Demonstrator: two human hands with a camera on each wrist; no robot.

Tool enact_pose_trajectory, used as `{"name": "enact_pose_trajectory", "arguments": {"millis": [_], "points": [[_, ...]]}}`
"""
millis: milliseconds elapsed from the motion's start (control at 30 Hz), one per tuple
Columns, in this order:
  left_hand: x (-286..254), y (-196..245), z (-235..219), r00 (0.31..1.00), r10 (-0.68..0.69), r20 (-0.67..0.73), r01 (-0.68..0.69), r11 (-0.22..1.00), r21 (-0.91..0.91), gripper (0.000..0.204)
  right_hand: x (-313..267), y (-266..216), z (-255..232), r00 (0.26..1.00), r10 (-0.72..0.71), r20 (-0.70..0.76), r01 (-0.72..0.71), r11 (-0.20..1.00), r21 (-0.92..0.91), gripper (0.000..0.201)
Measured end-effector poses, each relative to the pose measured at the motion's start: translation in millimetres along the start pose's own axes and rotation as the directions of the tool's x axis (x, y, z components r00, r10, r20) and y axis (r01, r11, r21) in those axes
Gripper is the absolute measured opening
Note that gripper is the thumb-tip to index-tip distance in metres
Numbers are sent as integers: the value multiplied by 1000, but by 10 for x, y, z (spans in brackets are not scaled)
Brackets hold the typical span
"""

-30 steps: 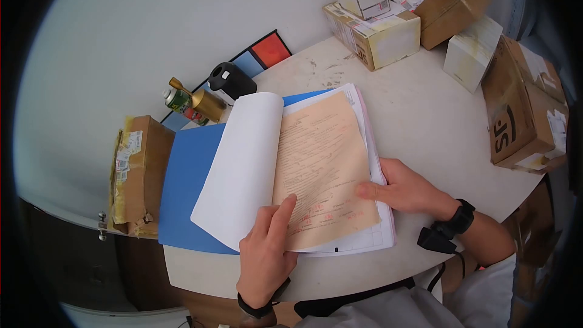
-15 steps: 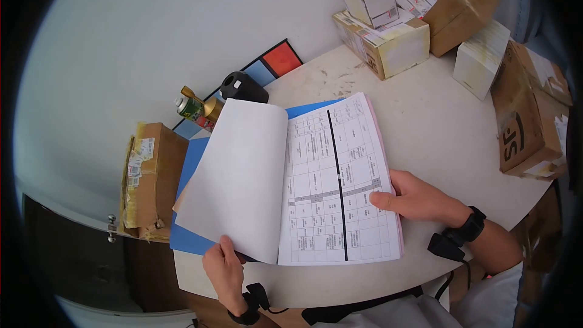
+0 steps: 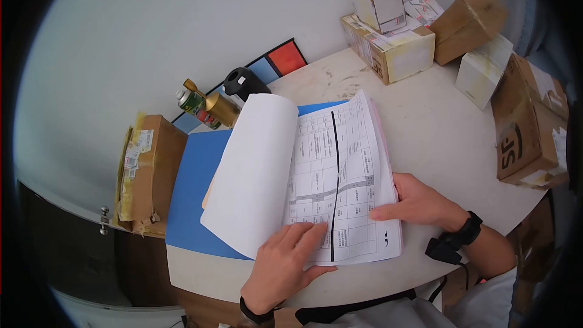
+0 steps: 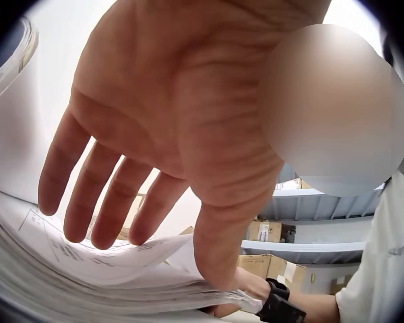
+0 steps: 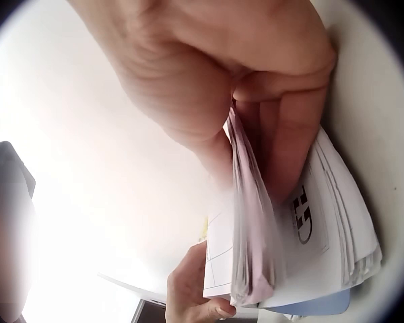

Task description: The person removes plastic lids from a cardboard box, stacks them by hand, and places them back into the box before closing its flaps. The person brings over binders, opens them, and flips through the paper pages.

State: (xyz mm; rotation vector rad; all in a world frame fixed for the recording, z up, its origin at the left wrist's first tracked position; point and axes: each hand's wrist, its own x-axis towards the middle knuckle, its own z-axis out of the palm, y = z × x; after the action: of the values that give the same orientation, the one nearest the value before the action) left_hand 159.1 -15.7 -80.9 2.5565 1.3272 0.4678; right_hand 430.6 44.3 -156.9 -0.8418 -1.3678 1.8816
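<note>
A thick stack of papers lies open on a blue folder (image 3: 194, 188). A form page (image 3: 313, 152) with a printed grid and a thick black line faces up on its right side. Turned-over white sheets (image 3: 252, 164) curl up on the left, a strip of peach paper (image 3: 207, 193) showing behind them. My left hand (image 3: 282, 261) reaches over the form's lower edge, fingers straight on the page and thumb beside the edge. With my right hand (image 3: 422, 203) I grip the right edge, thumb on top; in the right wrist view the fingers go under a bundle of sheets (image 5: 256, 229).
A torn cardboard box (image 3: 161, 170) stands at the table's left edge. Behind the folder are a spray can (image 3: 197, 108), a gold-coloured container (image 3: 220, 109) and a black cylinder (image 3: 245, 83). Several parcel boxes (image 3: 404, 58) are piled at the back right, beside a large carton (image 3: 528, 127).
A peach printed sheet on top was turned over to the left, uncovering the form page. My left hand then came back rightward onto that page. My right hand keeps holding the right edge.
</note>
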Motion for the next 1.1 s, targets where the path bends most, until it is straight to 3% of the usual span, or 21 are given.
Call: {"name": "enact_pose_trajectory", "arguments": {"millis": [67,133,167,200,233,267,333,367,433,467,533,567,600,633,667,767,900,1000,1067,1100], "points": [[-31,-81,-22,998,-50,42,50,999,-11,51,-10,-42,34,1000,4,-27,-4,1000,-29,58],[-123,-221,-68,974,-206,99,218,968,-125,45,-14,-27,14,999,11,-46,-14,998,-60,58],[-184,-278,-46,957,-288,-46,277,947,-164,43,-11,2,-11,998,49,-32,-50,998,-26,58],[-215,-281,-88,874,-453,-174,427,889,-169,41,-14,18,-37,996,86,-18,-86,996,5,59],[-246,-323,-127,780,-536,-325,526,841,-124,41,-21,20,-69,996,84,-22,-84,996,8,59],[-345,-470,-132,661,-621,-421,594,776,-213,46,-26,18,-98,997,65,44,-66,997,36,59],[-486,-571,-214,512,-634,-579,704,696,-140,53,-29,-6,-124,994,37,103,-44,997,69,59],[-515,-588,-205,518,-630,-579,699,701,-138,53,-33,-38,-127,991,35,128,-46,995,84,60],[-526,-534,-202,329,-512,-793,671,718,-185,58,-30,-38,-124,987,41,156,-56,994,95,61],[-541,-460,-165,321,-520,-792,676,711,-193,58,-17,-7,-125,990,44,131,-56,995,85,62],[-451,-153,-98,579,-450,-680,433,876,-211,58,9,11,-77,990,63,126,-71,995,65,62],[-392,-70,-107,789,-391,-474,347,920,-181,61,8,1,-46,996,55,76,-60,996,60,62],[-310,-14,-113,932,-282,-228,245,953,-179,64,5,-4,-20,999,44,22,-45,997,56,61],[-182,35,-88,977,-183,-110,171,979,-110,66,9,12,-5,999,46,25,-47,998,48,61],[-89,69,-61,997,-80,20,81,995,-51,70,15,44,4,1000,25,-3,-24,999,39,60],[-56,-26,73,991,-55,119,57,998,-13,79,0,33,40,998,-17,-56,18,1000,14,58],[-39,-123,23,990,-3,143,8,999,-33,78,4,52,66,994,-67,-89,62,996,-64,55],[-63,-173,-27,983,-47,180,62,995,-82,69,7,47,82,993,-46,-110,41,998,-51,53],[-184,-247,6,964,-253,-77,239,958,-159,64,-11,36,33,995,26,-92,-28,999,-22,54],[-217,-279,-20,908,-354,-223,329,934,-141,66,-15,23,-5,993,99,-66,-99,995,1,56]]}}
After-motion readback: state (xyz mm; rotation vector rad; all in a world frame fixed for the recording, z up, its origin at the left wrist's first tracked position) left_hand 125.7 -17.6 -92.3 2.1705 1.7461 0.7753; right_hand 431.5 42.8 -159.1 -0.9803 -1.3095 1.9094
